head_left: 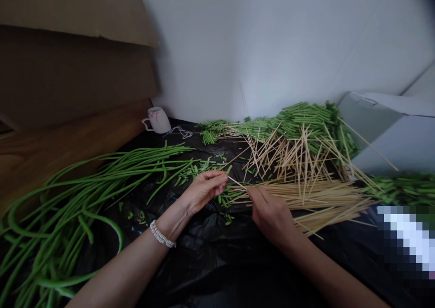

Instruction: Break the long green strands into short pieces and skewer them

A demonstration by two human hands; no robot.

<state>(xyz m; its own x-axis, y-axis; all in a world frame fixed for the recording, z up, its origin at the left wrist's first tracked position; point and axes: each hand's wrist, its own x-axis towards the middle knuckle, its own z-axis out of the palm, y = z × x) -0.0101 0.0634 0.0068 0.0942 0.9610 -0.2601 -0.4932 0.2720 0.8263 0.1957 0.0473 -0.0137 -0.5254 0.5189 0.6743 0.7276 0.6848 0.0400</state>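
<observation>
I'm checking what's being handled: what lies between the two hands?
In the head view, a thin pale stick spans the gap between the left hand and the right hand. Cut green pieces and the ends of other sticks lie beneath.

An indoor food-preparation corner, whether home or small workshop cannot be told: pale wall (265, 49) at twelve o'clock, white mug (160, 122) at ten, wood-grained surface (68, 140) at nine, yardlong beans (63, 244) at eight, black plastic sheeting (210, 271) at six, bamboo skewers (299, 192) at three.
</observation>
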